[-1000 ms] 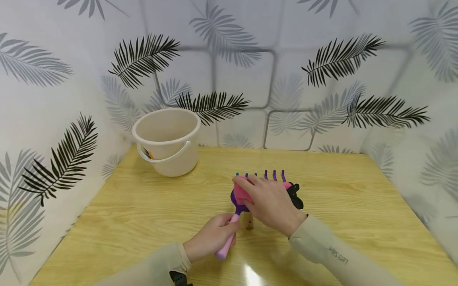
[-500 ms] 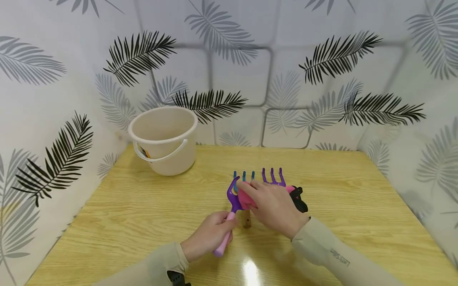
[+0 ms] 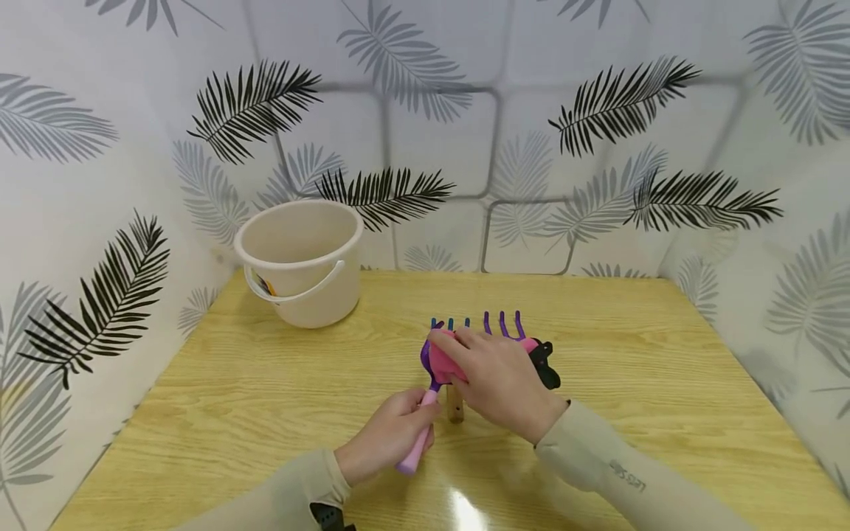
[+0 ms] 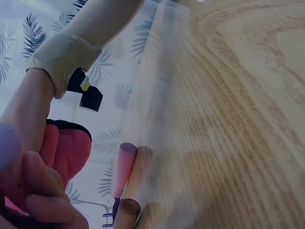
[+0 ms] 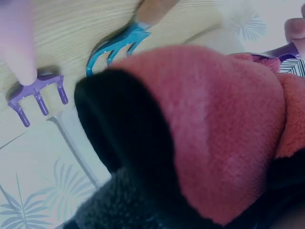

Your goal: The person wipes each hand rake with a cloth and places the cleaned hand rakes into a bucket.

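My left hand [image 3: 388,435] grips the pink handle of a purple garden trowel [image 3: 415,451] held above the table. With my right hand [image 3: 498,376] I hold a pink cloth with black edging [image 3: 443,360] against the trowel's head, hiding most of it. A black end of the cloth [image 3: 544,363] hangs out past my right hand. The right wrist view shows the folded, fluffy cloth [image 5: 214,119] close up and a bit of the purple trowel head [image 5: 281,53] beyond. Only part of my left hand [image 4: 50,200] appears in the left wrist view.
Behind my right hand lie a blue hand rake [image 5: 119,44] with a wooden handle [image 3: 455,407] and a purple hand rake [image 5: 35,93] with a pink handle [image 4: 125,167]. A cream bucket [image 3: 322,295] stands at the back left of the wooden table [image 3: 265,383], near the patterned wall.
My right hand has shifted the cloth slightly right, uncovering more of the trowel's head, then back left over it. My left hand keeps its grip on the handle.
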Demonstrator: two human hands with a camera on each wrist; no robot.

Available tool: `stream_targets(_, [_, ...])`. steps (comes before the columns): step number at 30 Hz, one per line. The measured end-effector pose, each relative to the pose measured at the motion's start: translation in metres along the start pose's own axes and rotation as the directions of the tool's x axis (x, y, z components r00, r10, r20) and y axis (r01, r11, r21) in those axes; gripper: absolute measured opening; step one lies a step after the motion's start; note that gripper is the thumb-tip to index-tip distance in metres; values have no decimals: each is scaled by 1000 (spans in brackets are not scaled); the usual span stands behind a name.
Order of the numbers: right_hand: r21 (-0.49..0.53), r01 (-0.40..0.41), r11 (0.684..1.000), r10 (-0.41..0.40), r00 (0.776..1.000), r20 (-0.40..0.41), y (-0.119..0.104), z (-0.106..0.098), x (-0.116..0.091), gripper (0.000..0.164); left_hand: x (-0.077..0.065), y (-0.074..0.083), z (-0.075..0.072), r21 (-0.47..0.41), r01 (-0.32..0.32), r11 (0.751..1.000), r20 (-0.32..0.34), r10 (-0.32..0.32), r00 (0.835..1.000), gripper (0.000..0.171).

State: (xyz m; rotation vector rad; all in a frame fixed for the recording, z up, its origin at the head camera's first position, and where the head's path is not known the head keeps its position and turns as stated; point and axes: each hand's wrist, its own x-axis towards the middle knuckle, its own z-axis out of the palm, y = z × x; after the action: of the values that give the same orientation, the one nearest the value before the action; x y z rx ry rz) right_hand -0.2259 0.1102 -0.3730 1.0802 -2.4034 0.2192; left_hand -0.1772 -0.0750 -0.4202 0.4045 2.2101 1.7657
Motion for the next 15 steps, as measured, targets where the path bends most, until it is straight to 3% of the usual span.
stream_targets(9, [-84, 14, 996, -11, 999, 39, 10, 6, -6, 52, -2, -3, -6, -5, 11, 1000, 8, -11, 1000, 32])
stream_targets(15, [-131, -14, 991, 13, 1000, -12, 9, -1, 1, 52, -1, -3, -6, 2, 10, 1000, 9, -10, 1000, 33])
